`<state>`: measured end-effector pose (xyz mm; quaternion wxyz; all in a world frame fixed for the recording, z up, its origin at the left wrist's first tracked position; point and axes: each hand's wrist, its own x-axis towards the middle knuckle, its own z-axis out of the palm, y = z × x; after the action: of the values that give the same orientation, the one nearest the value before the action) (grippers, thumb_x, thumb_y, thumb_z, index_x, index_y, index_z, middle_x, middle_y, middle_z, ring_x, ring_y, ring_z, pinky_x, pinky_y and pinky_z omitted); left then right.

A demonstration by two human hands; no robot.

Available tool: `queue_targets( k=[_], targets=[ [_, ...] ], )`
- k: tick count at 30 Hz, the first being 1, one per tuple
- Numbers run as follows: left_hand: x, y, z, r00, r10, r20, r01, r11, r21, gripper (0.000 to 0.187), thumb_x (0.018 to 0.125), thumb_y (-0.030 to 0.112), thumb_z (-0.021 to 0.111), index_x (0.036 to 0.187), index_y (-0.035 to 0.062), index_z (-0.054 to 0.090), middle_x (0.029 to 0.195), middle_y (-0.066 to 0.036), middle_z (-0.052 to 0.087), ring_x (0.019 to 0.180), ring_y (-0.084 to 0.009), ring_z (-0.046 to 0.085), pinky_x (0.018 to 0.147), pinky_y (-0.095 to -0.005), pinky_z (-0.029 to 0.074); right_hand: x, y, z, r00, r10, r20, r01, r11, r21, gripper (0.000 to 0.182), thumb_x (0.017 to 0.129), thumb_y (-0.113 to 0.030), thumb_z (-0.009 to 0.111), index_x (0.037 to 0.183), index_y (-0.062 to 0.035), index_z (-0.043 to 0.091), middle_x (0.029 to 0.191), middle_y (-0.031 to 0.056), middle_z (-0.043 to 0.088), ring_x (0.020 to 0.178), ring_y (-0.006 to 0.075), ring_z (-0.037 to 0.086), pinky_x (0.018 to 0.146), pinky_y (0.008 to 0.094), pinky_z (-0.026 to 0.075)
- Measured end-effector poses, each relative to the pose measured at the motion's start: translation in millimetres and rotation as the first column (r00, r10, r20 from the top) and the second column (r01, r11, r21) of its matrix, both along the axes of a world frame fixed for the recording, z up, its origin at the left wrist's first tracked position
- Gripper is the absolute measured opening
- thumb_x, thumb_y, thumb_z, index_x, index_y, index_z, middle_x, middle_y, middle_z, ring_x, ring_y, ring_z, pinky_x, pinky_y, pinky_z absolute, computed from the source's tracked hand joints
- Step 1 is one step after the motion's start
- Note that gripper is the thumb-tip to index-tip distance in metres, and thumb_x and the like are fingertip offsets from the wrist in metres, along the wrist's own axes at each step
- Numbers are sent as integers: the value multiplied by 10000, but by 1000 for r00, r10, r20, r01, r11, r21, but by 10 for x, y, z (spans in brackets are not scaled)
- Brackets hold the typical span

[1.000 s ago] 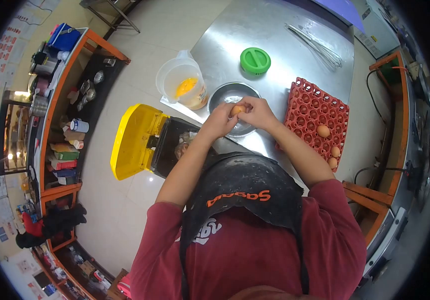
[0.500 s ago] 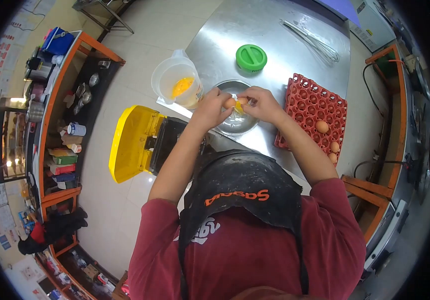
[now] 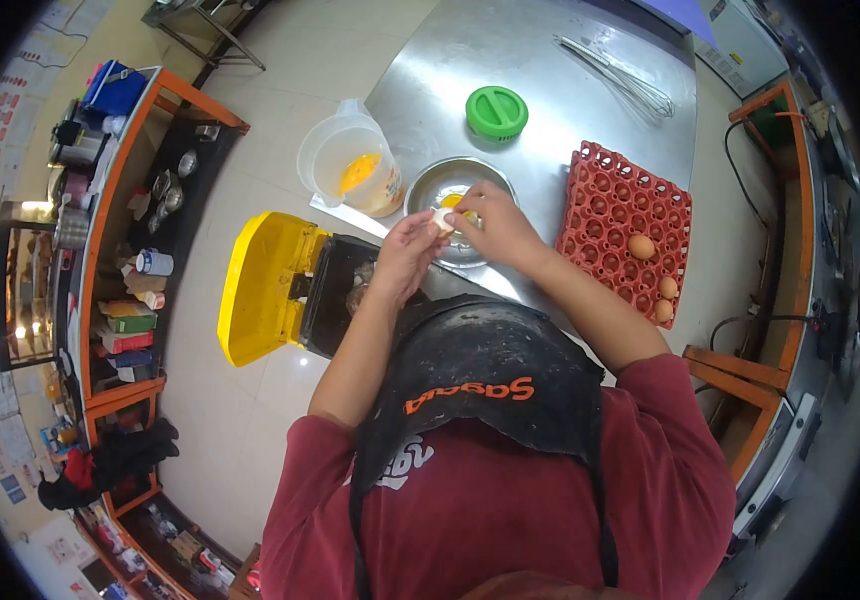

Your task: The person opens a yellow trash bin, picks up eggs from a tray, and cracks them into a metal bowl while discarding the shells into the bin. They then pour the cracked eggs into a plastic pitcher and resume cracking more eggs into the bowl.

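My left hand [image 3: 410,252] pinches a cracked eggshell [image 3: 442,221], its white inside showing, over the near left side of a steel mixing bowl [image 3: 497,180]. The fingers of my right hand [image 3: 500,228] are closed at the shell's right side; how much shell they hold is partly hidden. A yellow yolk [image 3: 451,201] shows in the bowl behind my fingers. Left of the bowl stands a clear plastic pitcher [image 3: 315,150] with several yolks [image 3: 358,174] inside. At the right lies a red egg tray [image 3: 600,205] bearing 3 brown eggs [image 3: 641,246].
A green lid [image 3: 497,113] and a wire whisk [image 3: 618,78] lie on the steel table [image 3: 430,90]. Below the pitcher, a black bin [image 3: 335,295] stands with its yellow lid [image 3: 255,290] raised. Orange-framed shelves [image 3: 115,230] line the left side.
The egg halves, held side by side over the bowl, have come together at my left fingers. Both hands have shifted left and my left hand has lowered toward me. A yolk now shows in the bowl.
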<state>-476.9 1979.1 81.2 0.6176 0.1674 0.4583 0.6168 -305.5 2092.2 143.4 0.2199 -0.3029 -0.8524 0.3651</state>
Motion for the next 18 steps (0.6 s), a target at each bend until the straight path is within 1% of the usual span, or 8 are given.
queue_targets(
  k=[1, 6, 11, 12, 13, 15, 17, 18],
  targets=[
    [-25, -103, -5, 998, 4, 57, -4, 1000, -2, 472, 977, 183, 706, 1374, 14, 515, 1134, -118, 688, 938, -175, 668, 786, -281, 534, 5, -56, -8, 999, 35, -11, -34, 994, 107, 296, 963, -293, 679, 966, -4, 746, 996, 191, 690, 929, 333, 654, 856, 416, 510],
    [-218, -751, -252, 949, 68, 307, -83, 996, 35, 428, 1007, 201, 647, 1370, 15, 517, 1233, -139, 666, 1002, -200, 664, 830, -305, 547, 72, -311, -39, 976, 216, -21, -217, 975, -57, 373, 997, -298, 625, 1213, 2, 676, 1005, 209, 670, 976, 354, 645, 895, 448, 496],
    [-674, -1380, -755, 897, 295, 329, -303, 953, -26, 391, 1009, 181, 622, 1362, 39, 533, 1276, -161, 639, 1100, -238, 641, 913, -344, 554, 746, -160, -73, 991, 122, -57, -127, 987, -99, 311, 982, -231, 637, 1198, -12, 682, 1003, 164, 678, 930, 281, 663, 807, 382, 527],
    [-839, -1499, -974, 827, 365, 428, -344, 930, -129, 379, 1010, 205, 617, 1353, 57, 549, 1260, -160, 641, 1114, -261, 633, 934, -368, 552, 986, -111, 34, 1000, 8, 20, -4, 981, -194, 283, 969, -201, 643, 1183, -19, 687, 1012, 140, 685, 934, 253, 665, 797, 366, 531],
    [-955, -1601, -1142, 741, 440, 507, -368, 898, -241, 369, 1012, 229, 611, 1344, 76, 565, 1243, -158, 643, 1128, -285, 625, 955, -393, 549, 1265, -31, -4, 994, -108, 32, 111, 988, -110, 278, 967, -197, 643, 1176, -19, 691, 1022, 134, 689, 949, 241, 667, 803, 366, 534],
    [-985, -1687, -1083, 807, 554, 205, -346, 725, -596, 384, 1011, 300, 594, 1328, 84, 585, 1205, -157, 648, 1122, -307, 625, 964, -431, 542, 1814, 134, 95, 944, -323, 60, 324, 946, 1, 268, 955, -184, 646, 1154, -15, 701, 1048, 141, 697, 977, 243, 675, 836, 364, 538],
    [-1194, -1877, -1668, 873, 461, 155, -215, 652, -727, 423, 1006, 358, 579, 1337, 95, 579, 1230, -166, 638, 1124, -291, 627, 913, -443, 555, 2347, 256, 177, 749, -646, 152, 620, 762, 185, 299, 911, -189, 633, 1130, 0, 706, 1129, 211, 701, 1079, 361, 663, 951, 432, 513],
    [-862, -1562, -1050, 937, -7, -349, -336, 258, -906, 401, 1007, 363, 584, 1295, 83, 603, 1171, -142, 664, 997, -226, 672, 775, -390, 577, 2607, 301, 261, 636, -710, 302, 652, 704, 283, 330, 894, -221, 663, 1137, -3, 704, 1127, 216, 709, 1071, 361, 677, 939, 433, 525]
  ],
)
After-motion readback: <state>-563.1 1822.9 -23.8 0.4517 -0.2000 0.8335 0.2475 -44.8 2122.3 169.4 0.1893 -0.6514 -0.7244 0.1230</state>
